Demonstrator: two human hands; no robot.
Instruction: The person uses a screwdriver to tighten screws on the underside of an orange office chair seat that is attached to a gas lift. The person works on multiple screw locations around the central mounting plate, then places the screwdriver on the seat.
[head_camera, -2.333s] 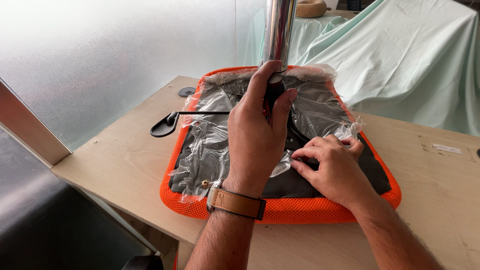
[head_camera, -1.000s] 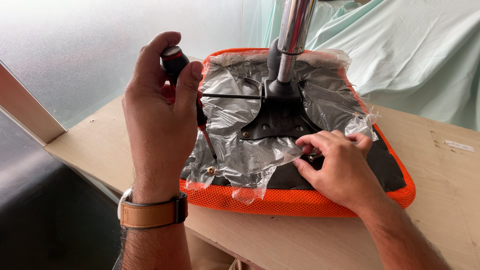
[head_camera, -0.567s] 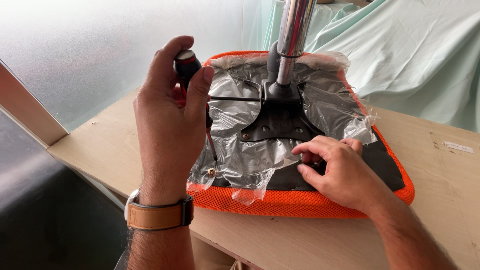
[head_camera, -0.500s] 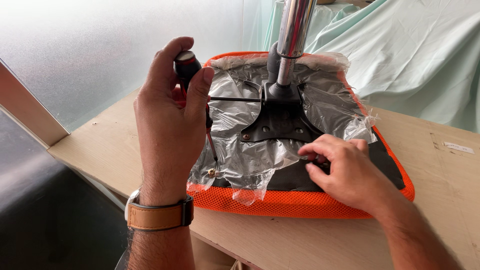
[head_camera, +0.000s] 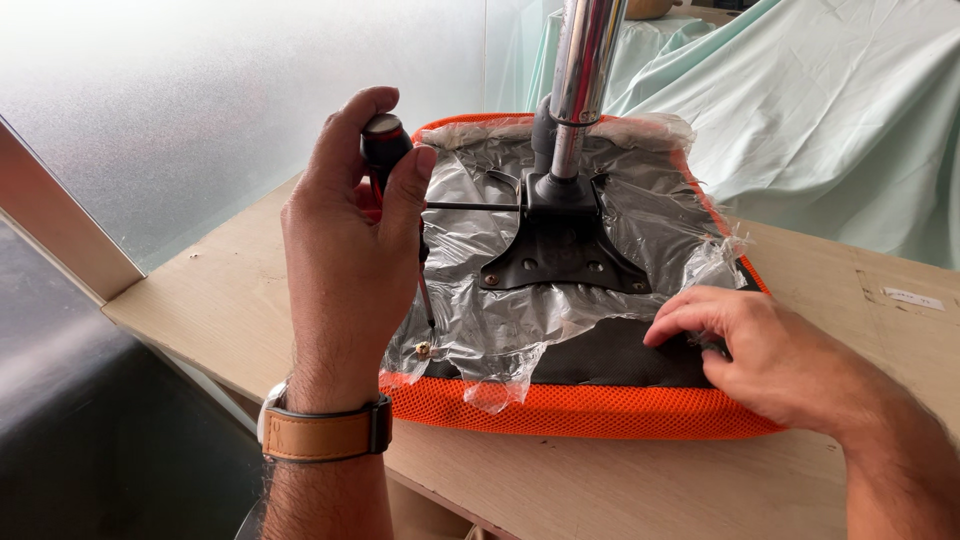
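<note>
At left our left hand (head_camera: 350, 250) wraps tight around a screwdriver (head_camera: 385, 150), its tip down near a brass screw (head_camera: 422, 349) on the plastic-wrapped orange seat (head_camera: 560, 410) lying upside down on the wooden table (head_camera: 200, 290). Our right hand (head_camera: 770, 350) rests curled on the seat's dark underside, perhaps empty.

A small white rectangular label (head_camera: 912, 298) lies flat on the wooden tabletop (head_camera: 620, 470), far right, well apart from the orange seat; clear plastic wrapping (head_camera: 490, 320), crinkled and torn, covers the seat's underside.
</note>
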